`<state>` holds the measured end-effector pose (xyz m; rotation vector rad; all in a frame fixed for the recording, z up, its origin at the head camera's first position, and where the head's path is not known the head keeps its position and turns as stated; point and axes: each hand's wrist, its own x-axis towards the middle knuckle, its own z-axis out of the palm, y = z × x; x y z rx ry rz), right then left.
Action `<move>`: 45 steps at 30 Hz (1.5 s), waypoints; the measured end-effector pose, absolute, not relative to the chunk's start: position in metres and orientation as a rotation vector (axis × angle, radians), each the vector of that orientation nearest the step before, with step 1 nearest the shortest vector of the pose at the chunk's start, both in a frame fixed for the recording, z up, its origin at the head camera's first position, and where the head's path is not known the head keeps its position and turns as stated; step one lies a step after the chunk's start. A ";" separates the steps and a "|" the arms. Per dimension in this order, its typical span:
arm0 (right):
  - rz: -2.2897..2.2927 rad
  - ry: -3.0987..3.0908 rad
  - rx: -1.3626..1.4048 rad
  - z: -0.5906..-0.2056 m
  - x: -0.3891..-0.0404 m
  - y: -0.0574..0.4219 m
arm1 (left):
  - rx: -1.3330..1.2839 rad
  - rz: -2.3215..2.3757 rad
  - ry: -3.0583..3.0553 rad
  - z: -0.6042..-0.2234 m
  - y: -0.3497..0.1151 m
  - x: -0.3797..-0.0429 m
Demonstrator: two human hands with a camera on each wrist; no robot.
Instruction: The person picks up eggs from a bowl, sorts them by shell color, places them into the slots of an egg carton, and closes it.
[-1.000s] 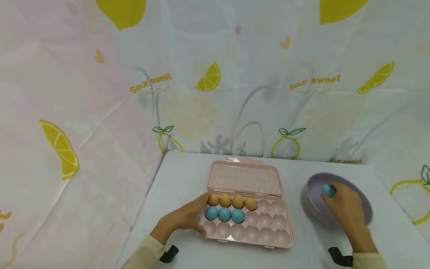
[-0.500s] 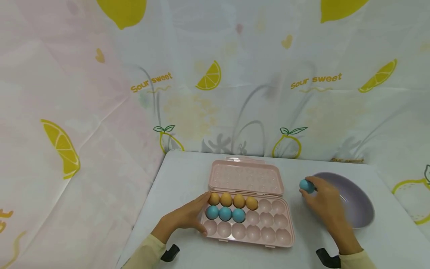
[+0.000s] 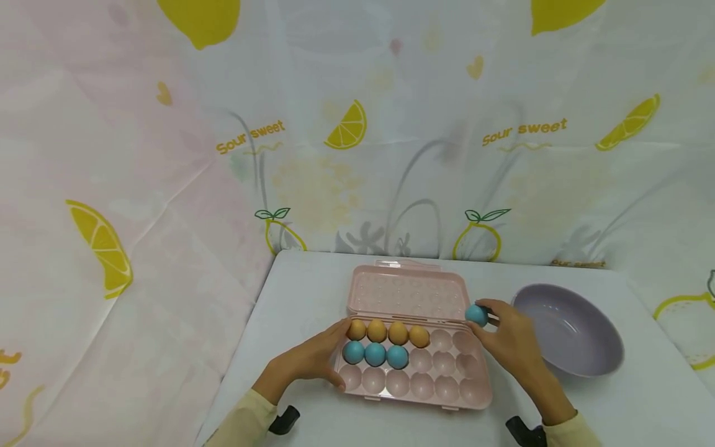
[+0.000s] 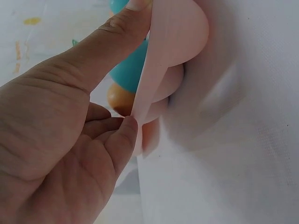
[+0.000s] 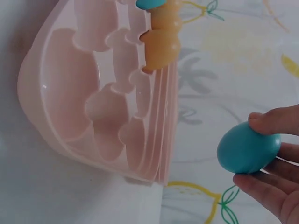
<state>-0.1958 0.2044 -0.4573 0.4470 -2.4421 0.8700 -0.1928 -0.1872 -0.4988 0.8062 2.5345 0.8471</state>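
My right hand point(image 3: 511, 335) pinches a blue egg point(image 3: 476, 315) between thumb and fingertips, above the back right corner of the pink egg carton point(image 3: 422, 400). In the right wrist view the blue egg point(image 5: 247, 148) hangs apart from the tray. Along the carton's left end, my left hand point(image 3: 313, 357) grips the rim; the left wrist view has its thumb point(image 4: 100, 44) and fingers at that edge. Several orange eggs point(image 3: 398, 333) fill the left part of the back row. Three blue eggs point(image 3: 375, 354) sit in the middle row, from the left.
Behind the tray lies the carton's open lid point(image 3: 409, 292), flat on the white table point(image 3: 301, 285). A grey-purple bowl point(image 3: 575, 332) stands to the right, its visible inside bare. A lemon-print cloth point(image 3: 413, 124) hangs behind the table.
My right hand has lifted the blue egg out of the bowl and carried it left to the carton's back right corner. The left hand has stayed at the carton's end.
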 end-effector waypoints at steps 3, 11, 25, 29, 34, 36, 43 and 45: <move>0.890 -2.436 0.472 -0.459 -0.197 0.199 | 0.803 0.836 2.540 -0.499 -0.188 -0.193; 1.006 -2.481 0.540 -0.466 -0.192 0.175 | 0.799 0.832 2.541 -0.501 -0.187 -0.194; 1.189 -2.522 0.612 -0.482 -0.183 0.144 | 0.796 0.839 2.546 -0.502 -0.186 -0.193; 1.200 -2.556 0.580 -0.488 -0.182 0.138 | 0.783 0.847 2.540 -0.502 -0.186 -0.193; 1.166 -2.563 0.573 -0.494 -0.182 0.135 | 0.779 0.851 2.539 -0.501 -0.186 -0.193; 1.150 -2.568 0.574 -0.496 -0.182 0.135 | 0.781 0.852 2.541 -0.502 -0.186 -0.193; 1.201 -2.612 0.546 -0.501 -0.176 0.130 | 0.786 0.846 2.544 -0.501 -0.186 -0.193; 1.212 -2.637 0.523 -0.503 -0.174 0.128 | 0.785 0.849 2.540 -0.501 -0.186 -0.192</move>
